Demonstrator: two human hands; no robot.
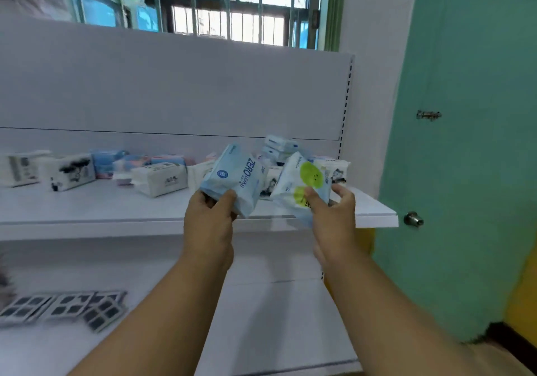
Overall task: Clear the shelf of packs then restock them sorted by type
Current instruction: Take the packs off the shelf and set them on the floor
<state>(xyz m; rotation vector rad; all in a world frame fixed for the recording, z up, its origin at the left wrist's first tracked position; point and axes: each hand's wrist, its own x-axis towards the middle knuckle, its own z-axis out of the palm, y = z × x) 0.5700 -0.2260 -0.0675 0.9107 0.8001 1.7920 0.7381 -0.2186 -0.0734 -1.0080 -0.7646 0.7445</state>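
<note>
We hold two packs up in front of the upper shelf (pixel 87 210), one per hand.

Our left hand (pixel 210 221) clamps the bottom of the blue "ZERO LEAKS" pack (pixel 236 176), thumb across its front; our right hand (pixel 334 216) pinches the white pack with green circles (pixel 302 182) at its lower edge, thumb on front, fingers behind. Both packs tilt, near each other but apart. Behind them more packs lie mixed on the shelf: white tissue packs (pixel 161 179), blue-pink ones (pixel 106 163), a blue-white stack (pixel 280 146). Dark-patterned flat packs (pixel 66 307) lie on the lower shelf (pixel 261 317), left. Teal door (pixel 470 143) at right.
</note>
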